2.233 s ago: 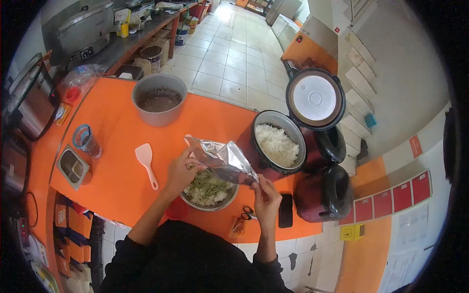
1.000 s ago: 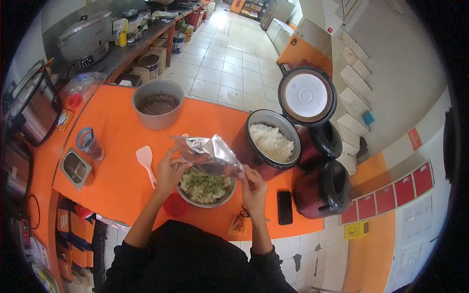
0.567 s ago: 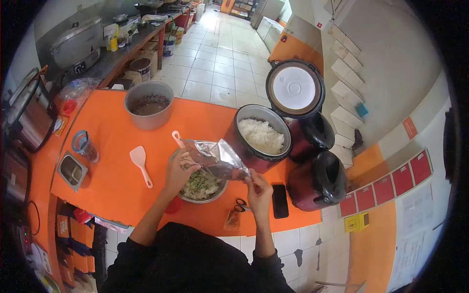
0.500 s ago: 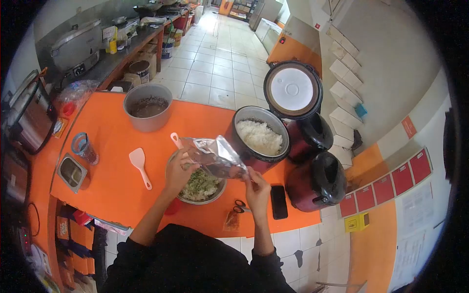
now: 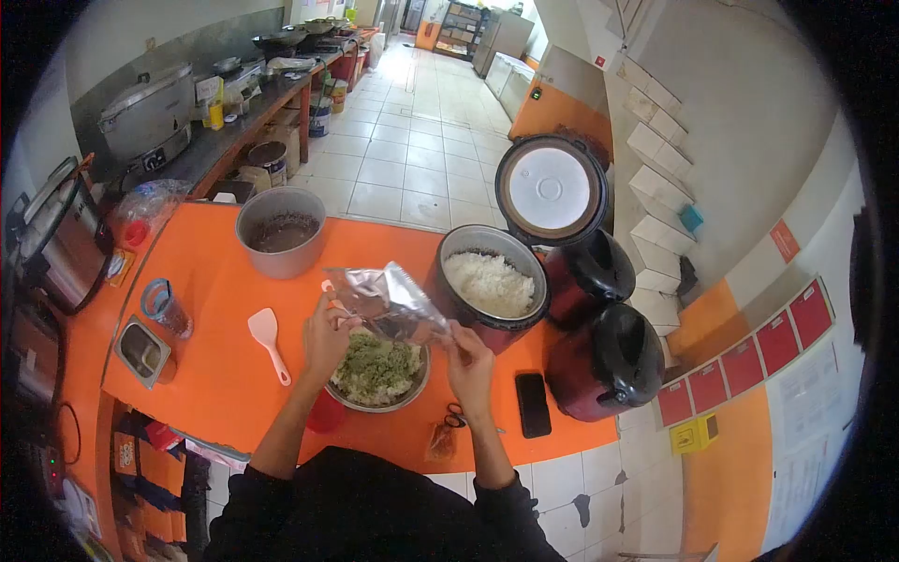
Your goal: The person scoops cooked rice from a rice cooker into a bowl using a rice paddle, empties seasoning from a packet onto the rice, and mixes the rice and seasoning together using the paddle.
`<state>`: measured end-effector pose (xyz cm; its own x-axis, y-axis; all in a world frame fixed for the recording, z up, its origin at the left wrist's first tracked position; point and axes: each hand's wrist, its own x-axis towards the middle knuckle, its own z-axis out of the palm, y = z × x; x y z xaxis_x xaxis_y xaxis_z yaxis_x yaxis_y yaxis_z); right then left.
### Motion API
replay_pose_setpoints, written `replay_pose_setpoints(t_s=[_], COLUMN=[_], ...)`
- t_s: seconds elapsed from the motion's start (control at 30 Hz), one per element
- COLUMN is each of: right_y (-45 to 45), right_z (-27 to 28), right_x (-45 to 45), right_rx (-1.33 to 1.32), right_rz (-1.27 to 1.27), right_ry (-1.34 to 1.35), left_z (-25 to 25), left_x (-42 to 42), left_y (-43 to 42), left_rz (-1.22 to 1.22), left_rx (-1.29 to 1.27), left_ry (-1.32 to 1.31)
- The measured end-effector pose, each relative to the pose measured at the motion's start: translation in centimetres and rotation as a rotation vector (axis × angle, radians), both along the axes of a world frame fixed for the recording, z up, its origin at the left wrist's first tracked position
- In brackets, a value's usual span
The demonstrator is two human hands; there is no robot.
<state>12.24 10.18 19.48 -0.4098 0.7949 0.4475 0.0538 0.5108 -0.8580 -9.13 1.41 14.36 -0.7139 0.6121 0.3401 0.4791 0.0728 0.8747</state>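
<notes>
A silver foil pouch [image 5: 389,302] is stretched between my two hands above the table. My left hand [image 5: 328,330] grips its left end, and my right hand [image 5: 466,361] pinches its lower right corner. Beneath the pouch sits a metal bowl [image 5: 427,377] of rice [image 5: 379,370] with a thick green layer of seasoning or flakes on top. The bowl's far side is hidden by the pouch. Close to my right wrist lie scissors [image 5: 454,416] and a small packet [image 5: 440,442] with reddish-brown contents.
An open rice cooker [image 5: 494,272] with white rice stands behind the bowl, near two closed cookers [image 5: 607,356]. A phone [image 5: 533,405] lies at right. Leftward are a pink rice paddle [image 5: 269,342], a grey pot [image 5: 281,229], a cup [image 5: 167,307] and a metal container [image 5: 143,352].
Both hands and the pouch have shifted slightly left, leaving more of the green-topped rice visible. The camera view has tilted a little, so the table appears lower.
</notes>
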Motion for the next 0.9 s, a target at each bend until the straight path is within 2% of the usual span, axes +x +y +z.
replay_pose_setpoints(t_s=[0.07,0.2,0.3,0.4,0.47,0.57,0.67,0.8,0.9], right_y=[-0.3,0.6,0.7,1.3,0.4,-2.2,-3.8,-5.6,-6.5], right_z=[0.6,0.3,-0.7,-3.6,-5.1,-7.4,-9.4,-9.6,-9.3], right_x=[0.2,-0.5,0.2,1.1,2.2,4.1,5.8,10.4,15.0], right_rx=[0.024,-0.025,-0.103,-0.316,-0.529,-0.85,-1.017,-1.265,-1.353], right_rz=[0.042,0.0,0.023,-0.017,-0.065,-0.015,0.032,0.054,0.005], right_ry=[-0.074,0.021,0.044,0.172,0.27,0.567,0.76,0.763,0.743], left_z=[0.5,-0.3,1.8,2.1,4.7,6.2,7.7,10.2,10.0], left_x=[0.0,-0.6,-0.4,-0.5,0.3,0.7,1.5,5.0,8.1], left_y=[-0.1,0.7,0.2,0.5,0.1,0.8,2.0,3.2,4.2], left_rz=[-0.037,-0.082,-0.077,-0.222,-0.306,-0.494,-0.696,-0.83,-0.98], left_rx=[0.051,0.121,-0.012,0.063,-0.018,-0.028,0.044,-0.036,-0.16], left_ry=[-0.046,-0.193,-0.131,0.021,0.081,0.238,0.437,0.856,0.846])
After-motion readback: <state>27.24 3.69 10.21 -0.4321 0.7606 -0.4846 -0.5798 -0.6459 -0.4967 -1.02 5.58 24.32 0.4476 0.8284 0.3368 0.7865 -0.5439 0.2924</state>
